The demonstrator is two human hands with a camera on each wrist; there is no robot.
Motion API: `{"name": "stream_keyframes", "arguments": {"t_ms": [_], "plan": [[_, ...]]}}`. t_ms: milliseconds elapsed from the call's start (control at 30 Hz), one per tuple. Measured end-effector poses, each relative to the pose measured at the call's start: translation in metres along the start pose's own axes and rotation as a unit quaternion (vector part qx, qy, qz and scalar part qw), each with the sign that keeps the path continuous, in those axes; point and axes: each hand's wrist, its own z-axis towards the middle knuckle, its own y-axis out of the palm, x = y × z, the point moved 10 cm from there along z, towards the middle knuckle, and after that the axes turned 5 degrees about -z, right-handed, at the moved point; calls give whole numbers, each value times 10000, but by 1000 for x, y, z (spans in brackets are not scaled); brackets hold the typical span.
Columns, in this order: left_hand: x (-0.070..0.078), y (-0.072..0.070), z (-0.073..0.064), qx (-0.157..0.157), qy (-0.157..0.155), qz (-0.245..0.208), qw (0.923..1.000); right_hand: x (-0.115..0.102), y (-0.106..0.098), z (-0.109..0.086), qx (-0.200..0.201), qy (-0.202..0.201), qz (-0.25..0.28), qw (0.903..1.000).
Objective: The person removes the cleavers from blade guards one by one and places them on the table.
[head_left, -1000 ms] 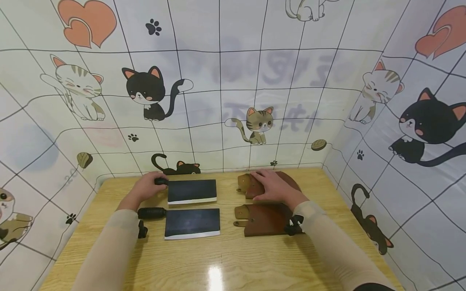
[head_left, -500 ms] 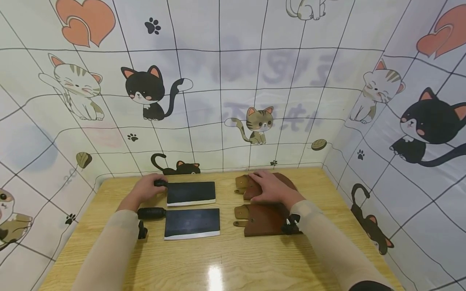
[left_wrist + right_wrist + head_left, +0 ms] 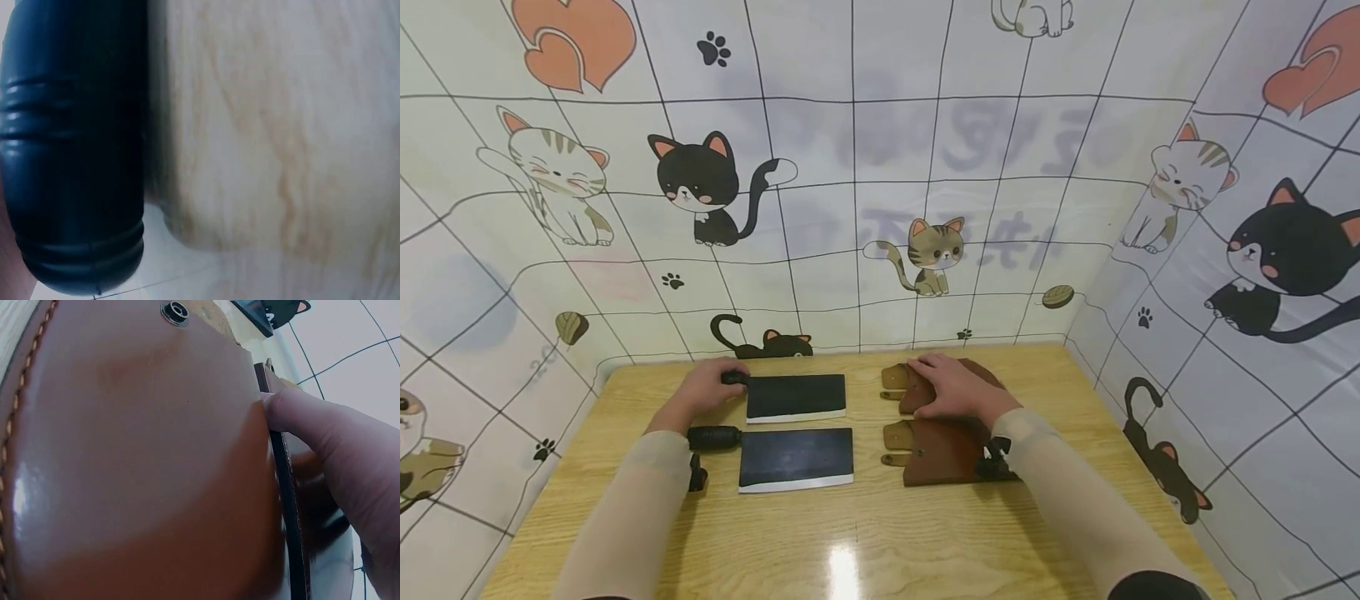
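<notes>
In the head view my left hand [image 3: 703, 392] grips the black handle of the far cleaver, whose dark blade [image 3: 796, 395] points right with its pale edge toward me. A second cleaver [image 3: 796, 458] lies parallel just in front; its ribbed black handle [image 3: 75, 156] fills the left side of the left wrist view. My right hand [image 3: 958, 388] holds the far brown leather sheath [image 3: 914, 395] from above, fingers over its back edge and thumb [image 3: 312, 419] at its near edge. The palm hides much of it. Below the right wrist lies the near sheath [image 3: 943, 458], stitched and snap-studded.
Everything lies on a light wood-grain table [image 3: 775, 542]. Cat-printed cloth walls [image 3: 820, 208] rise directly behind it and along both sides. Both sheaths have tan strap flaps [image 3: 897, 435] facing the cleavers, with a strip of table between.
The far sheath has slid slightly left and toward me under my right hand. The far cleaver has dropped slightly nearer to the front one. The near cleaver and near sheath have stayed put.
</notes>
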Motion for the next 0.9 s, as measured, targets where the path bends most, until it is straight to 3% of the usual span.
{"name": "stream_keyframes", "arguments": {"t_ms": [267, 900], "plan": [[1, 0, -1, -5, -28, 87, 10000, 4, 13, 1, -391, -10, 148, 9991], [8, 1, -2, -85, -394, 310, 9987, 13, 15, 0, -475, 29, 659, 9967]]}}
